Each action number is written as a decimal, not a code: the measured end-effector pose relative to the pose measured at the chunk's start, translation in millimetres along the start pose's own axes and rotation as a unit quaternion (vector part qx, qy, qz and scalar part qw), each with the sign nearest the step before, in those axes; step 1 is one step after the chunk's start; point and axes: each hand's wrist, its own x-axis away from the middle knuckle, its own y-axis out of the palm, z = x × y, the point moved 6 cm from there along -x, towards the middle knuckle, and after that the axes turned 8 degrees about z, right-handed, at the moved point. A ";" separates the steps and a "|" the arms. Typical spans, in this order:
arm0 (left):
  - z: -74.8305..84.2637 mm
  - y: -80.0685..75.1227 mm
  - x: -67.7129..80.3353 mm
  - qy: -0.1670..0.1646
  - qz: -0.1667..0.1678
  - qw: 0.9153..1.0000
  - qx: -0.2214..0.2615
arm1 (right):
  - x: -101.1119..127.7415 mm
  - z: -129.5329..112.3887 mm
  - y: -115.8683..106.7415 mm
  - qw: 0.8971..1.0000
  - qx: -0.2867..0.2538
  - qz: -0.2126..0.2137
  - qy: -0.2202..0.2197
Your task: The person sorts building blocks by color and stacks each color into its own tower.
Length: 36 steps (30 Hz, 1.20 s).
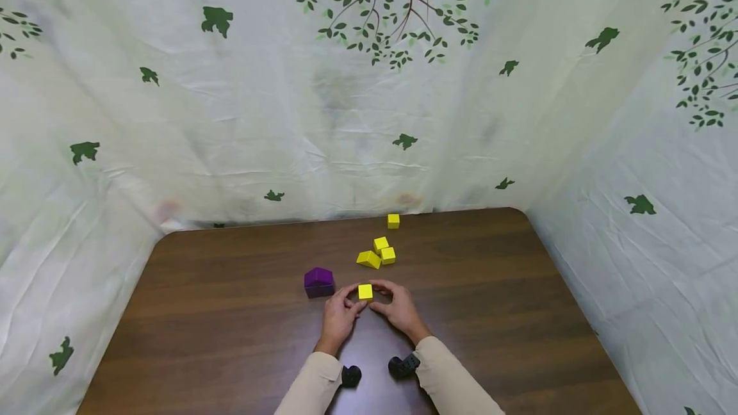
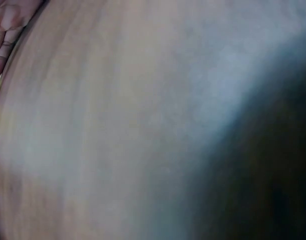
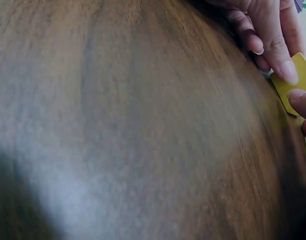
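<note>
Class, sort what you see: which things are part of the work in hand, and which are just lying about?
In hand:
left hand
right hand
yellow cube, held between both hands

Lying about:
purple block
cluster of three yellow blocks
lone yellow cube
wooden table

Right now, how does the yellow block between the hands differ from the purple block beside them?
The yellow block is a small cube; the purple block is bigger, with a sloped, roof-like top. The left hand and right hand pinch the yellow block between their fingertips, while the purple block lies untouched to the left hand's far side. Both rest on the brown table.
</note>
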 end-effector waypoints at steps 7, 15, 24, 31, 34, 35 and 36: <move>1.2 -1.6 -1.0 0.014 0.004 1.000 -0.009 | 4.3 3.4 -7.0 0.999 -0.050 -0.006 -0.001; -2.1 -1.7 -0.8 -0.007 -0.003 1.000 -0.017 | -9.8 3.4 -44.5 0.991 -0.101 0.086 0.031; 1.6 -0.9 1.1 0.001 -0.004 1.000 -0.022 | -52.1 30.2 -52.9 0.993 0.006 0.102 0.063; 0.3 0.3 1.2 -0.008 -0.005 1.000 -0.018 | -70.2 26.6 -43.1 0.993 0.044 0.079 0.071; -1.1 0.5 1.8 -0.009 -0.005 1.000 -0.017 | -72.3 26.0 -42.0 0.993 0.043 0.086 0.073; -1.5 0.3 2.3 -0.008 -0.005 1.000 -0.018 | -72.6 26.1 -41.6 0.993 0.043 0.087 0.074; -2.1 0.1 2.8 -0.009 -0.004 1.000 -0.018 | -72.8 26.0 -41.1 0.993 0.045 0.086 0.073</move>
